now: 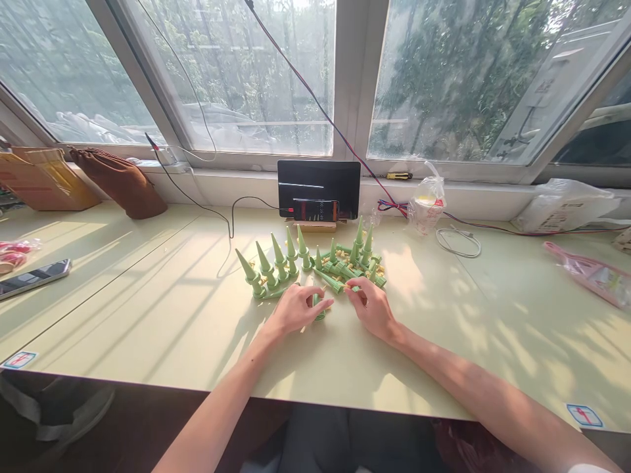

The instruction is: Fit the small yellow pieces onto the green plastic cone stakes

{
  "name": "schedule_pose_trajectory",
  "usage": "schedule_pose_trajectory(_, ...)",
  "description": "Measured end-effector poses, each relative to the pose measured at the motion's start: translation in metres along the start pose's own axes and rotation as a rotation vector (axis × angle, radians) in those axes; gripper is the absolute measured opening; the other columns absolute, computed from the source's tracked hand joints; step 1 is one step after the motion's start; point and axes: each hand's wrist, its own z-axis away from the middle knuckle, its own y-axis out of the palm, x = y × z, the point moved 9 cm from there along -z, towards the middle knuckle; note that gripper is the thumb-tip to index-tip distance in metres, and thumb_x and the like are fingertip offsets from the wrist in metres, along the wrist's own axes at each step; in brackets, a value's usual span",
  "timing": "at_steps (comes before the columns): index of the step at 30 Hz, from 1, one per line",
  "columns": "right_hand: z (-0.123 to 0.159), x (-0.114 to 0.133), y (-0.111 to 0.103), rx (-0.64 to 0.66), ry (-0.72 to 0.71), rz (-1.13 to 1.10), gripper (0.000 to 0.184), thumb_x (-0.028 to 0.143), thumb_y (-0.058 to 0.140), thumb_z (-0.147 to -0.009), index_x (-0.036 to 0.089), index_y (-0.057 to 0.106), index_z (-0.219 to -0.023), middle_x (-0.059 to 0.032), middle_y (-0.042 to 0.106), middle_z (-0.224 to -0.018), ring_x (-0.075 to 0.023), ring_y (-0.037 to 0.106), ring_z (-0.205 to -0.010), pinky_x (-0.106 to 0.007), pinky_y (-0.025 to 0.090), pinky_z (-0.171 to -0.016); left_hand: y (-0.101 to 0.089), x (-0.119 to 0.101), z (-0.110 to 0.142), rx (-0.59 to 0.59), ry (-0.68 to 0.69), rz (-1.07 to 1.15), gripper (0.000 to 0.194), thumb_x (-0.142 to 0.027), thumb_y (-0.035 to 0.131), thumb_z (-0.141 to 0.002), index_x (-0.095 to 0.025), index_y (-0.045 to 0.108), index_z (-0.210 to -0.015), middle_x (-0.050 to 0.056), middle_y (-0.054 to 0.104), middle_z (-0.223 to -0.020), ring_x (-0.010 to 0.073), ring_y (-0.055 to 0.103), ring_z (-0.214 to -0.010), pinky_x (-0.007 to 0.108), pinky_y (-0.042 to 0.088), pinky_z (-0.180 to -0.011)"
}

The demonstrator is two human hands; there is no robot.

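My left hand (pixel 296 307) curls its thumb and fingers around a small green piece (pixel 319 316) standing on the table; the fingers partly cover it. My right hand (pixel 373 309) is closed in a pinch at the front of a pile of green parts (pixel 340 269); whatever lies between its fingertips is too small to name. Small yellowish bits are mixed into that pile, and a few pointed green cones (pixel 367 244) stand up in it. Behind my left hand, several tall green cones (pixel 277 251) stand in a row on round green bases.
A phone (pixel 315 210) leans against a dark tablet (pixel 319 184) at the back. Cables and a bagged cup (pixel 426 205) are to its right. A pink pouch (pixel 589 272) lies far right. Another phone (pixel 34 278), a brown bag (pixel 123 184) and a cardboard box (pixel 44 180) are left.
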Motion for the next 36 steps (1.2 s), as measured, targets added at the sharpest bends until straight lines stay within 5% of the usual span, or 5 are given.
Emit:
schedule_pose_trajectory(7, -0.001, 0.001, -0.001, -0.001, 0.001, -0.004, 0.016, 0.034, 0.048, -0.099, 0.021, 0.056, -0.099, -0.0016, 0.066, -0.088, -0.0063, 0.041, -0.044, -0.024, 0.041, -0.048, -0.001, -0.008, 0.001, -0.028, 0.104, -0.002, 0.032, -0.043, 0.058, -0.090, -0.017, 0.067, -0.074, -0.007, 0.043, -0.045, 0.0081, 0.035, -0.043, 0.022, 0.031, -0.050)
schedule_pose_trajectory(14, -0.001, 0.006, -0.003, -0.013, -0.038, 0.017, 0.015, 0.033, 0.049, -0.098, 0.021, 0.058, -0.098, -0.0015, 0.066, -0.085, -0.0063, 0.042, -0.043, -0.024, 0.042, -0.048, -0.010, -0.013, 0.001, -0.163, 0.178, 0.002, 0.015, -0.031, 0.061, -0.091, -0.019, 0.069, -0.097, -0.003, 0.061, -0.064, 0.0093, 0.047, -0.050, 0.023, 0.041, -0.056)
schedule_pose_trajectory(21, -0.001, 0.008, 0.002, 0.037, -0.074, -0.008, 0.016, 0.030, 0.050, -0.098, 0.020, 0.061, -0.101, -0.0025, 0.064, -0.086, -0.0065, 0.043, -0.045, -0.023, 0.042, -0.048, -0.013, -0.015, 0.002, -0.203, 0.172, 0.028, 0.019, -0.029, 0.061, -0.092, -0.021, 0.066, -0.109, 0.001, 0.067, -0.086, 0.0086, 0.052, -0.053, 0.024, 0.048, -0.057)
schedule_pose_trajectory(36, -0.001, 0.009, 0.000, 0.009, -0.056, 0.041, 0.017, 0.031, 0.050, -0.097, 0.020, 0.062, -0.096, -0.0020, 0.064, -0.081, -0.0069, 0.041, -0.043, -0.024, 0.043, -0.048, -0.011, -0.017, 0.002, -0.203, 0.209, 0.074, 0.026, -0.024, 0.059, -0.092, -0.022, 0.063, -0.117, 0.004, 0.066, -0.095, 0.0109, 0.059, -0.064, 0.024, 0.053, -0.057)
